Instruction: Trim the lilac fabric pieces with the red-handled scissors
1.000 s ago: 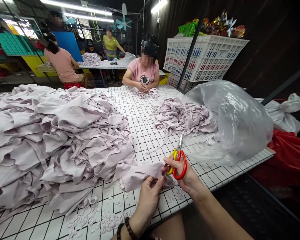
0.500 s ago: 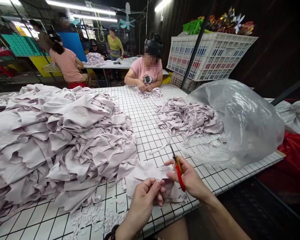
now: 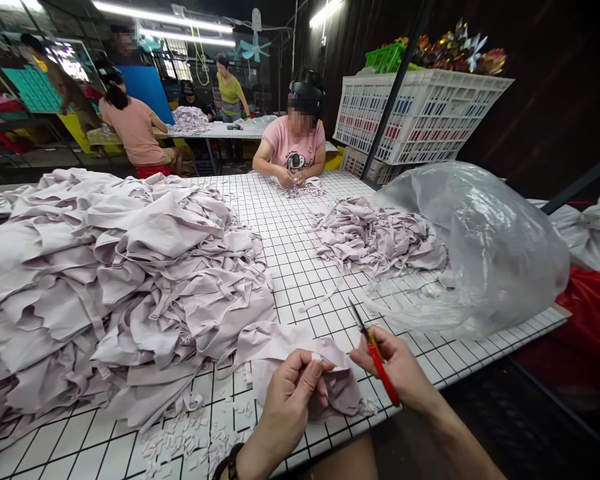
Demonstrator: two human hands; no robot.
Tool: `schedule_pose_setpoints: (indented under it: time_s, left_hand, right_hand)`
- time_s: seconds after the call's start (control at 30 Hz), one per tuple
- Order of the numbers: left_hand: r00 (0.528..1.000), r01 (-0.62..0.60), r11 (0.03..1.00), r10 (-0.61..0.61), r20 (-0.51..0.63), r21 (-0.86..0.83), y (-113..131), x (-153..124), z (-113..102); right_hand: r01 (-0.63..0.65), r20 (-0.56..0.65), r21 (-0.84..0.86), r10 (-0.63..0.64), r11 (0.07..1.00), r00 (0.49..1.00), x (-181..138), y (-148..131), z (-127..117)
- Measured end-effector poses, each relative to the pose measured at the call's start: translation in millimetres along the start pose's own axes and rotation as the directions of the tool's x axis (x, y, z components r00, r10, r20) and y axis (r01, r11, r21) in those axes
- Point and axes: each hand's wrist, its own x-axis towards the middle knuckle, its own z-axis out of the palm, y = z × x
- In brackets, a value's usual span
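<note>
A pale pinkish-grey piece of fabric (image 3: 275,347) lies on the table by its front edge. My left hand (image 3: 293,393) pinches part of it between thumb and fingers, and a small white bit shows at the fingertips. Just to the right, my right hand (image 3: 400,367) is closed around red-and-yellow-handled scissors (image 3: 381,373), whose dark blades point up and away to the left. The blades are apart from the fabric. Left of my hands rises a large heap of the same fabric (image 3: 145,267). Small cut scraps (image 3: 190,433) are scattered below it.
The white grid-patterned table (image 3: 295,247) carries a smaller fabric pile (image 3: 380,233) and a big clear plastic bag (image 3: 500,247) at right. A person in pink (image 3: 293,150) works at the far end. White crates (image 3: 415,117) stand behind the bag.
My right hand has moved right and slightly down with the scissors, away from the left hand. The left hand keeps its pinch on the fabric.
</note>
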Motion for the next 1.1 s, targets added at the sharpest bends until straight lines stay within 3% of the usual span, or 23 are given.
schedule_pose_setpoints:
  time_s: [0.07,0.17,0.3,0.5,0.77,1.1]
  left_hand:
    - [1.0,-0.01,0.999,0.011,-0.017,0.038,-1,2,-1]
    - [0.998,-0.051,0.99,0.055,-0.032,0.131,-1,3,-3]
    - [0.991,-0.126,0.965,0.132,-0.012,0.23,0,4,-2]
    - [0.99,-0.142,0.965,0.139,0.031,0.22,-1,3,-1]
    - [0.991,-0.13,0.966,0.121,0.053,0.226,-2,4,-3]
    - [0.991,-0.132,0.955,0.117,0.072,0.267,1,2,-6]
  right_hand:
    - [-0.024,0.016,-0.205,0.028,0.979,0.999,-10,-5,-11]
    - [-0.039,0.064,-0.518,0.084,0.855,0.994,-25,-13,-15]
    - [-0.017,0.069,-0.708,0.093,0.706,0.993,-32,-19,-10]
    - [0.039,0.097,-0.783,0.059,0.621,0.994,-32,-22,-3]
    - [0.065,0.104,-0.783,0.028,0.618,0.994,-30,-31,4]
    - [0.075,0.086,-0.812,-0.009,0.578,0.996,-31,-18,2]
